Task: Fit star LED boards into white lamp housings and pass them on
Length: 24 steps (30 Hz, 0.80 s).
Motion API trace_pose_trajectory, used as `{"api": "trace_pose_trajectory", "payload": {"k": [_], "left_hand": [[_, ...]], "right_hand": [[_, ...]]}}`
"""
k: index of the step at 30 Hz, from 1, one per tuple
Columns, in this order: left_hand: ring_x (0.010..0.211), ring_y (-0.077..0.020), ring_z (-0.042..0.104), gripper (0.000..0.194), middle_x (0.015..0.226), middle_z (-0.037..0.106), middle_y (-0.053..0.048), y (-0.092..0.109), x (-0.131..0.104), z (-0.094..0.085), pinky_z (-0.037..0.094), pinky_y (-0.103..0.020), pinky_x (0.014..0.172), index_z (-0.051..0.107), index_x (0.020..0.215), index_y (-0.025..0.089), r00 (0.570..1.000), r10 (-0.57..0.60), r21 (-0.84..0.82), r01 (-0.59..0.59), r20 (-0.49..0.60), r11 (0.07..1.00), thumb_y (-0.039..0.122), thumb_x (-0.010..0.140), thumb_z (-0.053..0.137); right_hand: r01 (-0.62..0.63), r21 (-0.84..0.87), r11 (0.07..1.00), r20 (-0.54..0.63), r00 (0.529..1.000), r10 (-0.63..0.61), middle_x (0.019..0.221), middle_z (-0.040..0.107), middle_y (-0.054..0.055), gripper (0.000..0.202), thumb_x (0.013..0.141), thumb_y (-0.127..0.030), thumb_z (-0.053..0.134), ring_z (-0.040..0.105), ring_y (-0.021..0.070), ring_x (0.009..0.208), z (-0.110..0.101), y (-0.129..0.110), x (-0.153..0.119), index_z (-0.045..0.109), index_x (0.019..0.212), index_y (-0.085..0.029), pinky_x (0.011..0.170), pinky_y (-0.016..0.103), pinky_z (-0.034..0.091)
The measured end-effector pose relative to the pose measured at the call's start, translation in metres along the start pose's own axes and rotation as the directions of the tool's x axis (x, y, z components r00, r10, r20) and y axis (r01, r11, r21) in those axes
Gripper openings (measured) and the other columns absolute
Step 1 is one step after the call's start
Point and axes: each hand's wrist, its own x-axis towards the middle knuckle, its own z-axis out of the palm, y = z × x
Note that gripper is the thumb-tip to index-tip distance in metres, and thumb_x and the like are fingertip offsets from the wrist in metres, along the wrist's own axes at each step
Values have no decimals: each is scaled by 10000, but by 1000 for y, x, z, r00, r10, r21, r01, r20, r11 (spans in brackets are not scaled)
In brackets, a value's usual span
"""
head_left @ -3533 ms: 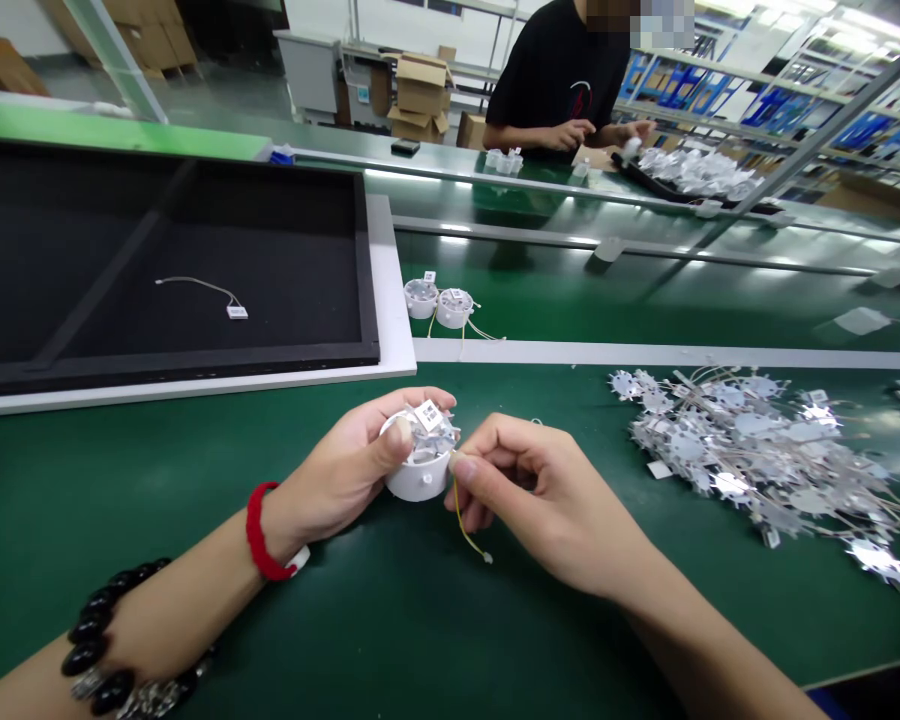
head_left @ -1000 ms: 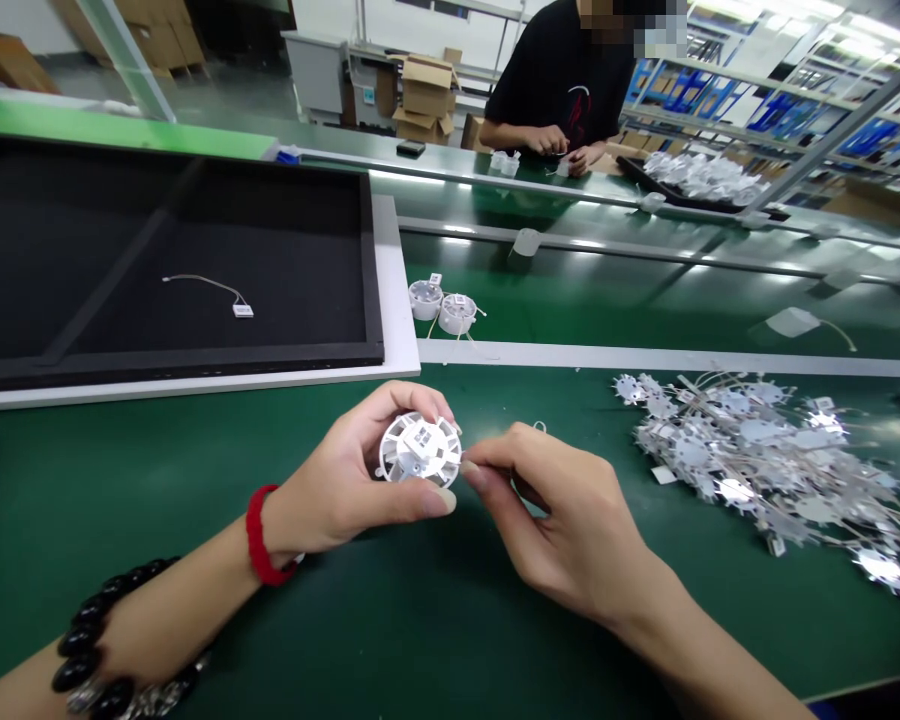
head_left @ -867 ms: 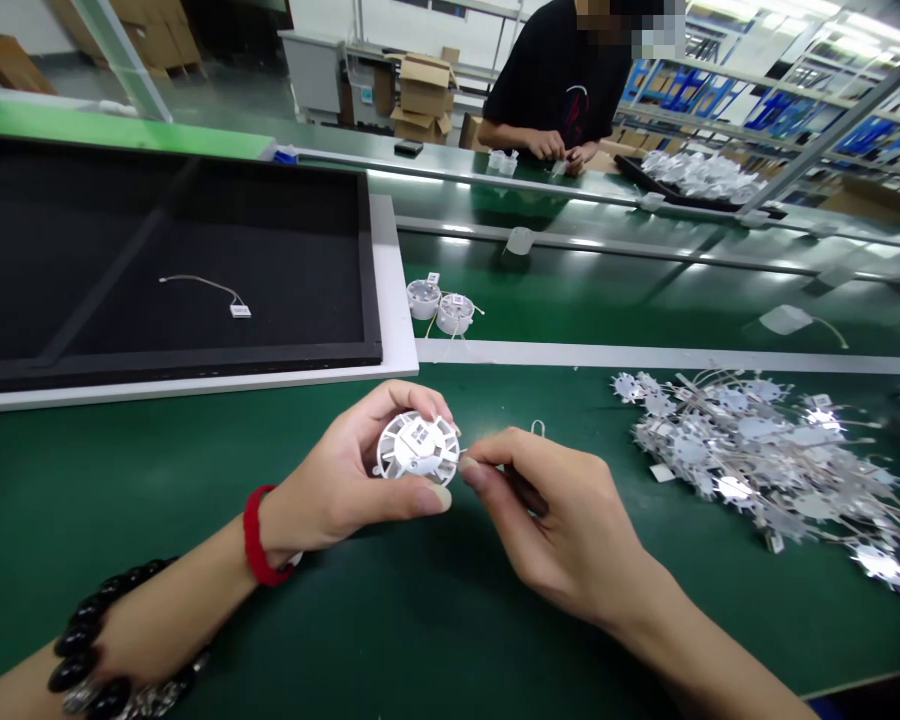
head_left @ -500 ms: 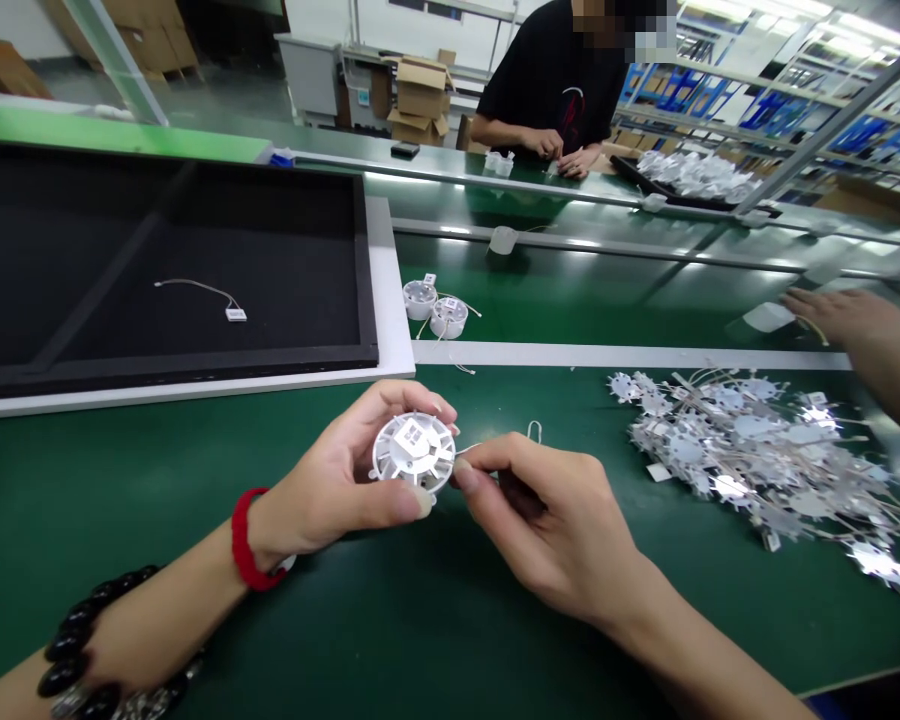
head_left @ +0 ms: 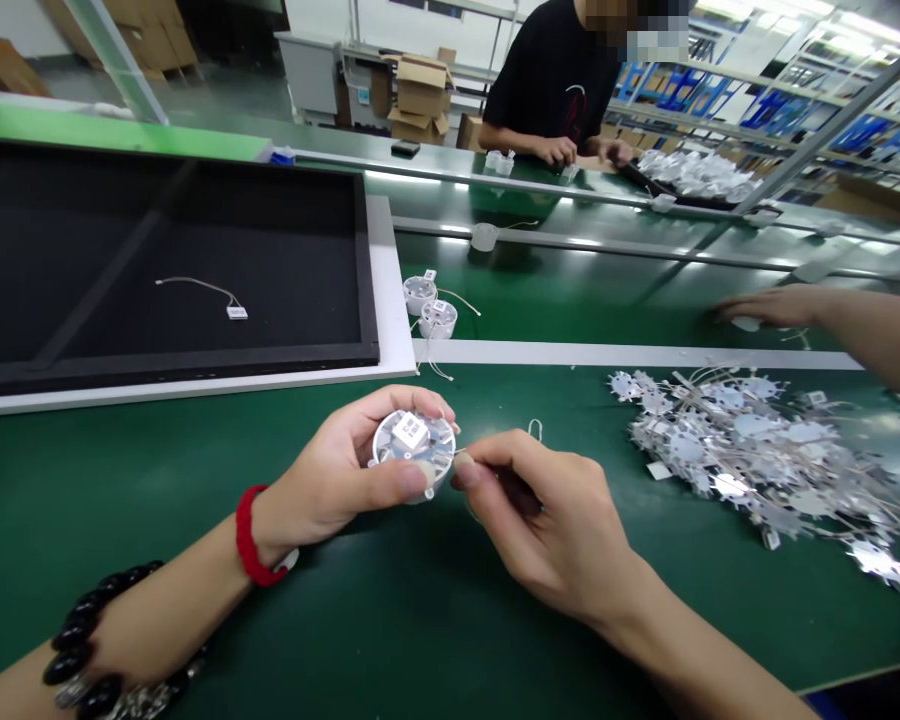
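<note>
A round white plastic housing (head_left: 439, 440) rests in my left hand (head_left: 337, 465), its fingers curled round the rim and the thumb lying across the front. Inside the housing are a silvery plate and a small white block (head_left: 410, 430) with a printed label. Just to the right of the rim, my right hand (head_left: 562, 515) pinches a thin pale wire (head_left: 461, 452) between thumb and forefinger. The wire runs to the housing's edge; its other end is mostly hidden by the hand. Behind the fingers lies a bent wire loop (head_left: 535, 430) on the green table.
A heap of silvery star-shaped plates with wires (head_left: 757, 450) lies at right. Two similar housings (head_left: 439, 318) stand beyond my hands, beside a black-lined tray (head_left: 292, 330). Another person's hand (head_left: 780, 305) reaches in from the right; a co-worker (head_left: 540, 90) works across the line.
The housing has turned slightly in my left hand, and its silvery plate shows more. The other person's hand at right and the white cup on the far strip have moved left.
</note>
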Motion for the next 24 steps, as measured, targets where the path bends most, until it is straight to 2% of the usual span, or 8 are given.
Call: {"api": "trace_pose_trajectory", "payload": {"k": [4, 10, 14, 19, 24], "left_hand": [[843, -111, 606, 326, 1045, 631, -17, 0, 1, 0, 522, -160, 765, 717, 1069, 281, 999, 26, 18, -26, -21, 1000, 349, 786, 863], [882, -132, 624, 304, 1101, 626, -37, 1, 1, 1, 538, -174, 786, 726, 1051, 255, 996, 82, 36, -81, -26, 996, 299, 780, 855], [868, -142, 640, 315, 1094, 633, -43, 1, 1, 0, 552, -187, 773, 730, 1040, 248, 997, 53, -21, -54, -53, 998, 320, 765, 864], [799, -149, 637, 306, 1034, 636, -62, 3, 3, 5, 562, -205, 711, 741, 970, 207, 995, 21, -87, -30, -100, 996, 324, 726, 885], [809, -137, 627, 284, 1055, 621, -55, 3, 5, 4, 550, -192, 724, 721, 971, 210, 997, 23, -43, -26, -68, 999, 276, 741, 873]], "right_hand": [[-30, 34, 999, 31, 999, 29, 599, 561, -71, 114, 944, -125, 553, 372, 42, 439, -1, -1, 0, 618, 859, -166, 442, 187, 303], [-207, 187, 960, 100, 977, 191, 646, 649, -43, 74, 930, -182, 599, 464, 56, 462, -2, -5, 0, 650, 875, -181, 439, 179, 352], [-255, 197, 947, 91, 966, 241, 654, 674, -42, 45, 888, -160, 643, 450, 54, 442, -2, -7, 2, 679, 878, -186, 412, 186, 329], [-162, 36, 986, 101, 982, 158, 700, 702, -36, 101, 915, -135, 608, 451, 57, 444, -8, -6, 3, 693, 902, -188, 437, 203, 328], [8, -147, 989, 100, 995, 7, 768, 712, 10, 134, 968, -129, 547, 594, 112, 605, -11, -5, -1, 677, 941, -151, 568, 229, 423]]}}
